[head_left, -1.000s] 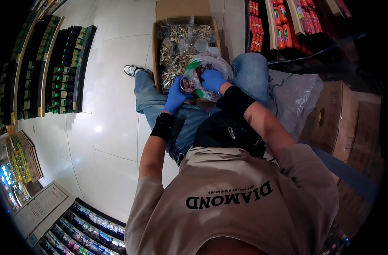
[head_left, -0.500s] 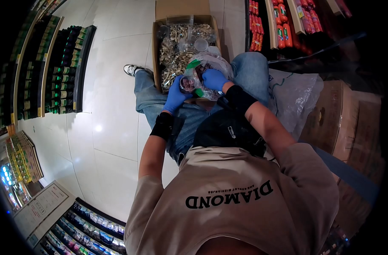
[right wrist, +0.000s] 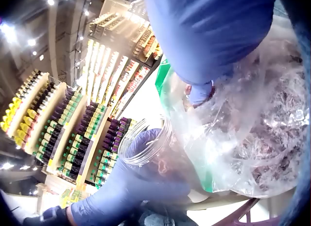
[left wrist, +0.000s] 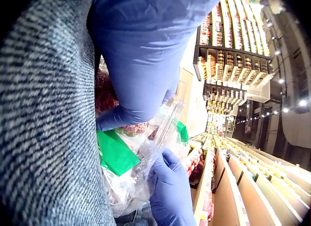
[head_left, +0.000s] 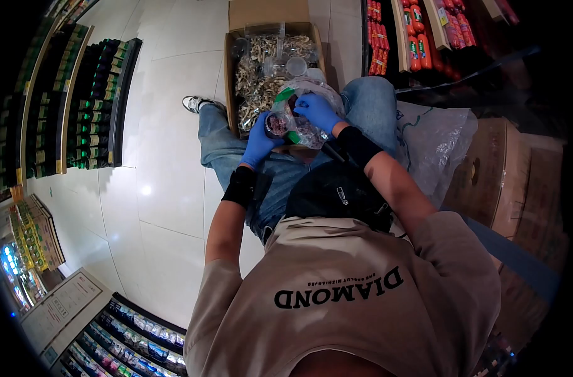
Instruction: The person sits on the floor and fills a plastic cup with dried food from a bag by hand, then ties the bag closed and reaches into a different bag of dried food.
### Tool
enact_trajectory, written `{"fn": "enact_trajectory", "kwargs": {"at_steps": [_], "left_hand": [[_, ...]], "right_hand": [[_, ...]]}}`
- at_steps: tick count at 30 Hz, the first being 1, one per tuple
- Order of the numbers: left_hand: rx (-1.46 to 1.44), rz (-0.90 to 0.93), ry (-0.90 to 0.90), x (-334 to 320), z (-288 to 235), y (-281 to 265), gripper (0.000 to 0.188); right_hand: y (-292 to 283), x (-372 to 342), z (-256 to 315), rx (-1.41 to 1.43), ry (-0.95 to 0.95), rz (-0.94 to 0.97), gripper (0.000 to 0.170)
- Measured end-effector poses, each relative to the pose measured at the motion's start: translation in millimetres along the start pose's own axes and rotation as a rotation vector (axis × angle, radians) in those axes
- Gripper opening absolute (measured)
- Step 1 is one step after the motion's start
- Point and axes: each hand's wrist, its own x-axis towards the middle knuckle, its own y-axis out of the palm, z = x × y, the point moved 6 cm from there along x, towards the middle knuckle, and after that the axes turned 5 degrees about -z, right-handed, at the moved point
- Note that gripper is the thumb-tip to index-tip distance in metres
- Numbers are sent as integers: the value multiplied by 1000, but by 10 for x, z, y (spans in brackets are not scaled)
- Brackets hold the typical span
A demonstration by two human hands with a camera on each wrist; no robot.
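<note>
My gloved left hand (head_left: 259,143) grips a clear plastic jar (head_left: 277,125) with a threaded, uncovered mouth. Purplish-red dried pieces lie inside the jar; its mouth shows large in the right wrist view. Right beside it, a clear plastic bag (right wrist: 228,133) with green patches holds more of these crumpled reddish pieces. My gloved right hand (head_left: 319,112) is over the bag's mouth, fingers bent together. Small dark-red pieces (right wrist: 212,91) show at its fingertips in the right wrist view, pinched there. Bag film hides part of these fingers.
A cardboard box (head_left: 230,81) of sliced dried mushrooms (head_left: 261,53) stands between the legs, with a round clear lid (head_left: 297,66) on top. Shelves with sausages (head_left: 418,47) rise at the right front, bottle shelves (head_left: 98,103) at the left. Cartons (head_left: 487,163) and plastic sheeting (head_left: 434,135) sit at the right.
My right hand has drawn up and out of the bag's mouth, its fingers now in view above the opening. The left hand and the jar have stayed in place.
</note>
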Motion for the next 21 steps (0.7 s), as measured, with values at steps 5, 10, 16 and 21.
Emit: {"fn": "enact_trajectory", "kwargs": {"at_steps": [5,10,16,21], "left_hand": [[-15,18,-10,11,-3,5,88],[-20,-9,11,3,11,4,74],[-19,-6,19,5,9,0,74],[-9,-6,14,-1,20,2,76]], "right_hand": [[-30,-13,142,231,81,33,23],[-1,-25,272,423,110,169,21],[96,34,194,454,35,176,24],[81,3,203,504,150,227,24]]}}
